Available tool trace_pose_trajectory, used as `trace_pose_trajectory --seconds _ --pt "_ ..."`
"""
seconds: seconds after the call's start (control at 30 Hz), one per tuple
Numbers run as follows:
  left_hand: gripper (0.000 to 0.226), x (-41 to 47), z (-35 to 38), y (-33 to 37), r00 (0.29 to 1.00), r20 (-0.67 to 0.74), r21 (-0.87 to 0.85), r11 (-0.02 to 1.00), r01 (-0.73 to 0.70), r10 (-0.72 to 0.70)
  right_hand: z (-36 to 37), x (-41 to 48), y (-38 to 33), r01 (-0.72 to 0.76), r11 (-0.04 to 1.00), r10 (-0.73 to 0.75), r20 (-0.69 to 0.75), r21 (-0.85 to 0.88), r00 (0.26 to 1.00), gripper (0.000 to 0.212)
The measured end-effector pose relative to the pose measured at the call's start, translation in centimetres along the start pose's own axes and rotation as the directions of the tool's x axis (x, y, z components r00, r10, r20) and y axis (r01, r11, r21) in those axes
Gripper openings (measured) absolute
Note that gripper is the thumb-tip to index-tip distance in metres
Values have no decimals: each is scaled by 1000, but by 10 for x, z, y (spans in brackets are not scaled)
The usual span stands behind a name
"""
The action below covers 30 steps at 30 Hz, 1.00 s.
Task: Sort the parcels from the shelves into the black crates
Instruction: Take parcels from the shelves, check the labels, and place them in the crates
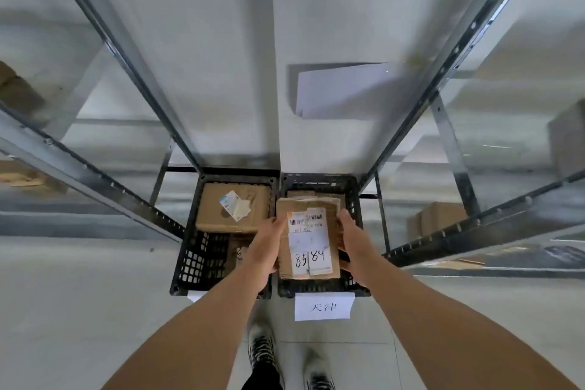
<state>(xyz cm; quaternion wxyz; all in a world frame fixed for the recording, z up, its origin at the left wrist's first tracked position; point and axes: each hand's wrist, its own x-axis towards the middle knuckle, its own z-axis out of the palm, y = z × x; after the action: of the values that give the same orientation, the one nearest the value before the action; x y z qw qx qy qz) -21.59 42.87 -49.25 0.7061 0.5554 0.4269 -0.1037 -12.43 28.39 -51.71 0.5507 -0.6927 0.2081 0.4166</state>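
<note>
Two black crates stand side by side on the floor between the shelving racks. I hold a flat brown cardboard parcel [308,241] with white labels marked 85 and 84 over the right crate [354,199]. My left hand [266,250] grips its left edge and my right hand [351,244] grips its right edge. The left crate [193,250] holds a brown box [234,209] with a loose label on top. More cardboard lies in the right crate under the held parcel, mostly hidden.
Grey metal shelving racks [95,174] rise on both sides. Brown boxes [440,218] sit on the right rack's lower shelf. A white paper sign [323,307] hangs on the right crate's front. A white sheet [342,92] is fixed to the wall. My shoes [262,348] are below.
</note>
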Motion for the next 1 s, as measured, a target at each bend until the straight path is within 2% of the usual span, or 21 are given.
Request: trace_pose_trajectory --seconds 0.07,0.23,0.4,0.47,0.57,0.73,0.83,0.93,1.0 --pt "35 34 4 -13 999 20 20 999 30 -30 2 31 13 -30 999 31 -35 16 999 45" --pt "48 119 12 -76 984 38 76 983 170 -173 -2 114 70 -154 987 156 -80 37 984 51" --pt "87 232 24 -158 969 -31 173 954 246 -245 -2 212 115 -217 976 215 -119 -7 969 55" --pt "80 262 33 -174 956 -65 186 938 292 -285 -1 250 134 -222 974 216 -127 -32 968 56" --pt "51 296 48 -193 946 -127 189 929 318 -298 -2 296 161 -272 962 266 -142 -27 954 63" --pt "64 362 62 -247 928 -217 236 906 351 -303 -7 374 203 -359 933 361 -120 40 925 49" --pt "63 395 63 -279 923 -256 242 905 349 -287 1 406 225 -343 939 344 -101 33 933 40" --pt "54 417 65 -299 920 -264 207 915 347 -289 9 431 243 -341 940 340 -100 8 935 57" --pt "56 429 65 -309 895 -294 180 901 396 -335 13 447 256 -361 932 358 -110 -12 927 62"
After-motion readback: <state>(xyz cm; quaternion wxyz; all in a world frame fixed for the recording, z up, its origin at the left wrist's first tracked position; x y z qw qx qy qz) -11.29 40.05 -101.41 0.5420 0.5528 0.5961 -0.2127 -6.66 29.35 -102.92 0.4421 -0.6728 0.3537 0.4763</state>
